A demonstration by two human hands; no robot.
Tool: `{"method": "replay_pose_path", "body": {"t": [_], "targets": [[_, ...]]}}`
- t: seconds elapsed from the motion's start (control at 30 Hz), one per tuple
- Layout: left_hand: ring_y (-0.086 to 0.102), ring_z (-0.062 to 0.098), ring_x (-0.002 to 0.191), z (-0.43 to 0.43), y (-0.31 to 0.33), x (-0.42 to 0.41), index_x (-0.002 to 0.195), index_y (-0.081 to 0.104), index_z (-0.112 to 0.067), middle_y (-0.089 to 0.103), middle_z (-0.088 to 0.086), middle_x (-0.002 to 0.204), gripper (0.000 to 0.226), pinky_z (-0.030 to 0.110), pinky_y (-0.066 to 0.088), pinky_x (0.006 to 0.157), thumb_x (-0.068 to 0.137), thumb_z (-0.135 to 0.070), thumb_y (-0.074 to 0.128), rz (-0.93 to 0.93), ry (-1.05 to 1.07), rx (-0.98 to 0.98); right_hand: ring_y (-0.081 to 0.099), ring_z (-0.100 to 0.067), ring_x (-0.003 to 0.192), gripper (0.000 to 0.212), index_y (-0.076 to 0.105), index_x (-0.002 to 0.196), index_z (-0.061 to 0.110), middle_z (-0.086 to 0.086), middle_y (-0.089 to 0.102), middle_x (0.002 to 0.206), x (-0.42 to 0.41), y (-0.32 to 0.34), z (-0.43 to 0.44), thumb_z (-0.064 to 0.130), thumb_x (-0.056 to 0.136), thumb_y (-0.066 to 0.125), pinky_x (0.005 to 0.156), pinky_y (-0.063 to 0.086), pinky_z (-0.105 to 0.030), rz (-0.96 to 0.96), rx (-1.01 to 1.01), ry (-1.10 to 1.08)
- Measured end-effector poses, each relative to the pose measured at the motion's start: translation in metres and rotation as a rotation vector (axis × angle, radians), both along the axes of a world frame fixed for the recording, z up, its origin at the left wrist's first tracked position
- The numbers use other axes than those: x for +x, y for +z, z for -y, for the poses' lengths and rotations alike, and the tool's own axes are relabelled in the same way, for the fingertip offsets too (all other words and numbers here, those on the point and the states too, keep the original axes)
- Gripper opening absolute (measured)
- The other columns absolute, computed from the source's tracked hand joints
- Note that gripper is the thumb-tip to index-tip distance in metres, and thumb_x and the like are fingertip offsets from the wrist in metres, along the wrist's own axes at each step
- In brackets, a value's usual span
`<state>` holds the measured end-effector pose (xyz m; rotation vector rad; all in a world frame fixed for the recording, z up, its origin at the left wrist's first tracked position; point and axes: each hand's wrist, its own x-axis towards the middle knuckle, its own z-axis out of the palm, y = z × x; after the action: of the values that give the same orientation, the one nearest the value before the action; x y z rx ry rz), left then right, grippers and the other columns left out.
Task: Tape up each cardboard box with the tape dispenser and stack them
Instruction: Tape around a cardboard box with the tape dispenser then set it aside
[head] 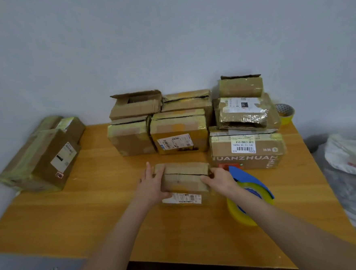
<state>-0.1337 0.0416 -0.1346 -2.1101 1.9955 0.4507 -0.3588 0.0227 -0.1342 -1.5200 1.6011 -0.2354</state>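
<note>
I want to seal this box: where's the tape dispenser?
In the head view, the tape dispenser lies on the table just right of the small box, beside the right hand gripping it.

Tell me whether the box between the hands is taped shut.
Closed but not taped, as far as shows: the box has its flaps down, a dark seam runs bare across its top, and the dispenser lies unheld beside it.
</note>
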Motion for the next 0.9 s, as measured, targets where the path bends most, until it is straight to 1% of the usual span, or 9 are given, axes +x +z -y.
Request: {"method": "replay_pose_path", "body": {"t": [0.13, 0.2, 0.27, 0.33, 0.4, 0.47, 0.63, 0.77, 0.9], "targets": [[0.01, 0.035, 0.146, -0.012, -0.012, -0.014, 0.152, -0.01, -0.026, -0.016, 0.015, 0.159, 0.111, 0.046, 0.029, 0.113, 0.078, -0.058, 0.066, -0.13, 0.114, -0.035, 0.065, -0.022, 0.084, 0.04, 0.057, 0.121, 0.007, -0.01, 0.071, 0.095, 0.0, -0.005, -0.003, 0.039, 0.097, 0.053, 0.075, 0.053, -0.037, 0.02, 0.012, -0.057], [0.016, 0.032, 0.145, -0.016, -0.015, -0.017, 0.153, -0.01, -0.026, -0.011, 0.011, 0.16, 0.114, 0.043, 0.036, 0.11, 0.076, -0.057, 0.069, -0.187, 0.142, -0.064, 0.064, -0.024, 0.092, 0.049, 0.05, 0.132, 0.009, -0.008, 0.069, 0.104, -0.001, -0.006, -0.006, 0.041, 0.096, 0.056, 0.075, 0.051, -0.034, -0.021, -0.035, -0.089], [0.025, 0.03, 0.142, -0.02, -0.016, -0.017, 0.153, -0.006, -0.025, -0.006, 0.007, 0.161, 0.113, 0.041, 0.039, 0.108, 0.076, -0.056, 0.07, -0.199, 0.123, -0.114, 0.063, -0.022, 0.091, 0.064, 0.034, 0.147, 0.018, -0.005, 0.066, 0.113, -0.001, -0.007, -0.012, 0.042, 0.093, 0.059, 0.066, 0.048, -0.026, -0.069, -0.119, -0.13], [0.03, 0.028, 0.139, -0.027, -0.018, -0.016, 0.154, -0.001, -0.026, -0.002, 0.003, 0.161, 0.109, 0.04, 0.043, 0.104, 0.076, -0.057, 0.07, -0.201, 0.103, -0.144, 0.062, -0.017, 0.079, 0.068, 0.027, 0.151, 0.029, 0.0, 0.067, 0.104, -0.001, -0.009, -0.019, 0.042, 0.093, 0.06, 0.057, 0.048, -0.025, -0.132, -0.199, -0.111], [0.032, 0.027, 0.139, -0.034, -0.021, -0.02, 0.153, 0.006, -0.03, 0.001, 0.001, 0.162, 0.103, 0.04, 0.045, 0.102, 0.076, -0.059, 0.069, -0.221, 0.093, -0.154, 0.065, -0.021, 0.089, 0.062, 0.034, 0.148, 0.035, 0.0, 0.069, 0.103, -0.008, -0.011, -0.021, 0.047, 0.092, 0.058, 0.069, 0.055, -0.033, -0.222, -0.244, -0.082], [0.03, 0.026, 0.14, -0.039, -0.023, -0.025, 0.153, 0.011, -0.031, 0.003, 0.002, 0.162, 0.098, 0.039, 0.042, 0.104, 0.077, -0.058, 0.068, -0.253, 0.083, -0.157, 0.065, -0.024, 0.093, 0.058, 0.039, 0.145, 0.037, -0.002, 0.07, 0.102, -0.015, -0.011, -0.022, 0.05, 0.092, 0.057, 0.072, 0.053, -0.035, -0.271, -0.257, -0.09], [0.023, 0.029, 0.144, -0.042, -0.026, -0.025, 0.152, 0.018, -0.029, 0.002, 0.007, 0.161, 0.09, 0.041, 0.033, 0.112, 0.08, -0.056, 0.064, -0.288, 0.05, -0.15, 0.063, -0.025, 0.091, 0.05, 0.043, 0.139, 0.037, -0.004, 0.069, 0.1, -0.014, -0.011, -0.026, 0.052, 0.092, 0.055, 0.064, 0.047, -0.03, -0.303, -0.258, -0.107], [0.008, 0.026, 0.148, -0.045, -0.028, -0.022, 0.151, 0.021, -0.029, 0.001, 0.01, 0.161, 0.084, 0.042, 0.023, 0.116, 0.083, -0.056, 0.061, -0.269, 0.011, -0.179, 0.062, -0.026, 0.086, 0.046, 0.043, 0.134, 0.036, -0.003, 0.066, 0.097, -0.01, -0.008, -0.025, 0.052, 0.093, 0.054, 0.06, 0.045, -0.03, -0.347, -0.246, -0.115], [-0.01, 0.026, 0.148, -0.041, -0.024, -0.022, 0.15, 0.024, -0.026, -0.014, 0.011, 0.16, 0.085, 0.044, 0.007, 0.121, 0.081, -0.066, 0.053, -0.061, -0.127, -0.27, 0.056, -0.022, 0.078, 0.043, 0.042, 0.132, 0.036, 0.0, 0.061, 0.092, -0.008, -0.008, -0.026, 0.052, 0.094, 0.052, 0.058, 0.041, -0.03, -0.398, -0.252, -0.113]]}}
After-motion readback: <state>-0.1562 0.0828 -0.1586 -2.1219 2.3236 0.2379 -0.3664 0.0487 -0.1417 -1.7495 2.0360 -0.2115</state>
